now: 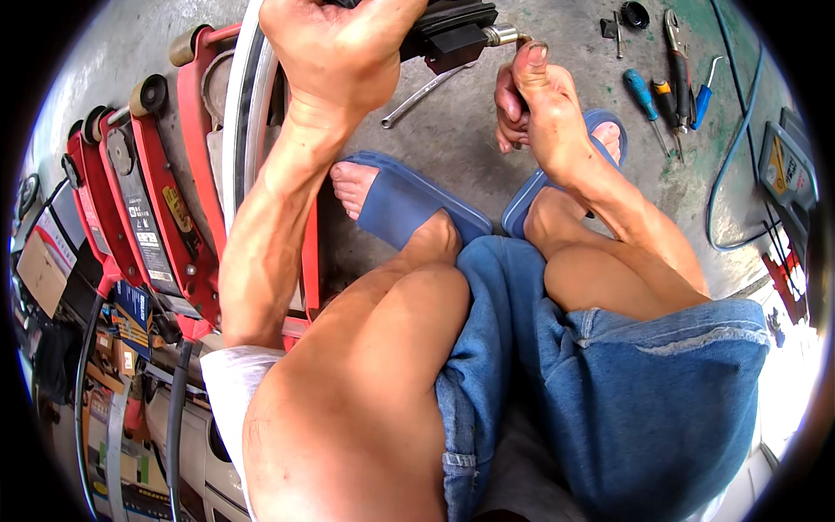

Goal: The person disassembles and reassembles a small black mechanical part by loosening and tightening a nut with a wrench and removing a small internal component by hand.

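At the top edge my left hand (339,56) is closed against a long black part (448,22) beside a white-rimmed wheel (243,113); its fingertips are hidden or out of the picture. A silver cylindrical metal fitting (501,35) sticks out of the right end of the black part. My right hand (546,100) is just right of and below that fitting, fingers curled, its thumb tip by the small brass-coloured end. What those fingers hold, if anything, is hidden. Below the black part a silver metal rod (426,96) lies at a slant on the floor.
Red floor jacks (143,191) stand along the left. On the floor at right lie a teal screwdriver (642,96), pliers (678,70), a blue-handled hook tool (703,104) and a round black cap (635,15). Beyond them run a blue hose (722,183) and a grey case (787,165).
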Motion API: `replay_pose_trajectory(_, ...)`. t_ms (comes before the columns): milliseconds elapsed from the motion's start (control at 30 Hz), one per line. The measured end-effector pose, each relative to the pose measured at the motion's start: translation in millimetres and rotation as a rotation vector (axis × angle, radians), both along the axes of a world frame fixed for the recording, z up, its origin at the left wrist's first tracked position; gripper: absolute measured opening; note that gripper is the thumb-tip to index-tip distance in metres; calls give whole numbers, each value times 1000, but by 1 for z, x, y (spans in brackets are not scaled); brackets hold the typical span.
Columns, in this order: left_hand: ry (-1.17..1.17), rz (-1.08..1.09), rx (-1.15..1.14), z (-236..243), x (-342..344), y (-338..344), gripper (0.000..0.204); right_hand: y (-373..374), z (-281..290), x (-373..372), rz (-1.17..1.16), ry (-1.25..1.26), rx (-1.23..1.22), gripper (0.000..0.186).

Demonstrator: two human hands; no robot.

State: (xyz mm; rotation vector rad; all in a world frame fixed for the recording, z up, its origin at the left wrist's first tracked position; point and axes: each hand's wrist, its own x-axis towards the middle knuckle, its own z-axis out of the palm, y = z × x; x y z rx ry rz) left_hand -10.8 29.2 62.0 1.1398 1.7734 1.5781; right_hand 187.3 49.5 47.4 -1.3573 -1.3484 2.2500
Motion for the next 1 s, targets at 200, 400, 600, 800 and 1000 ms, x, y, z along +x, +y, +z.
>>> replay_pose_trajectory(200,67,-109,63,11,-8,6,6,0,7,-1,15,-13,-179,70)
replay_pose_trajectory(400,220,-239,154,23,-13,17,9,9,22,1,91,-92,-337,69)
replay_pose_trajectory(600,552,-448,445,28,-15,25,12,31,43,4,325,-252,-467,64)
replay_pose_trajectory(800,709,-648,400,53,-2,19,21,41,65,7,513,-510,-489,60)
replay_pose_trajectory(1000,763,-725,400,51,23,11,26,60,87,3,855,-761,-547,40)
